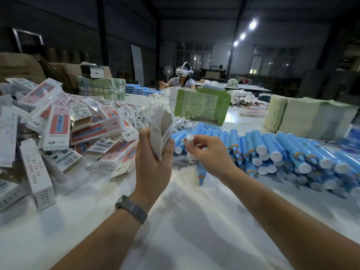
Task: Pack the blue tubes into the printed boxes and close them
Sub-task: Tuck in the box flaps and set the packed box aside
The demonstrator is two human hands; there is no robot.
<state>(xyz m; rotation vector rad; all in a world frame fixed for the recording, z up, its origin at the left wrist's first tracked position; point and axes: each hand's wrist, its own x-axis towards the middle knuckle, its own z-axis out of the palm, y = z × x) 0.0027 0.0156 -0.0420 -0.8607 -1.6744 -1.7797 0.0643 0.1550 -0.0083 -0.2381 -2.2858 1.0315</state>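
Cardboard box in left hand, print blurred

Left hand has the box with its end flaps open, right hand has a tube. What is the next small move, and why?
Probably tilt the blue plastic tube, pinched at its white cap by the right hand, up toward the open end of the printed cardboard box gripped by the left hand. The tube hangs outside the box, beside it; the flaps stand open.

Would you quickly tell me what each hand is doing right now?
Left hand: grips an open printed box.
Right hand: pinches a small white-capped item; what it is cannot be told.
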